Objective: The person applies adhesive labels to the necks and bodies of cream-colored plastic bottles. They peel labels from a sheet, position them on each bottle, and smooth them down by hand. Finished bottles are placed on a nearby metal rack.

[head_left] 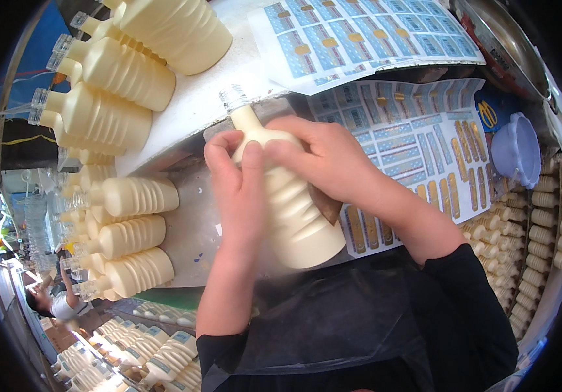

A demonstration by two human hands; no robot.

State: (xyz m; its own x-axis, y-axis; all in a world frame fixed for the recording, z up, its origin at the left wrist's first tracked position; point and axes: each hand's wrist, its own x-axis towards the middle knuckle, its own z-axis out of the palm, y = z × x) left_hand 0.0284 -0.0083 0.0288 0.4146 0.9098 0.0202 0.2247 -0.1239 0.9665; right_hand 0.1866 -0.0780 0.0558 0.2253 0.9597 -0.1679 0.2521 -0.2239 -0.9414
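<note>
A cream-coloured ribbed bottle (300, 222) with a clear threaded neck lies tilted before me, its neck pointing away and its base toward my dark apron. My left hand (235, 170) holds the left side of its shoulder, thumb pressed on the front. From the right, my right hand (320, 150) grips the shoulder below the neck, its thumb close to the left one. Whether something thin sits under the thumbs I cannot make out. Right of the bottle lies a sheet of blue and gold stickers (411, 157), partly behind my right forearm.
Another sticker sheet (353, 39) lies on the raised white ledge (189, 98). Several cream bottles (140, 196) stand at the left. A lavender basin (516, 150) and a metal bowl (503, 39) are at the right. Many more bottles (529, 261) fill the lower right. A person (62, 304) is far left.
</note>
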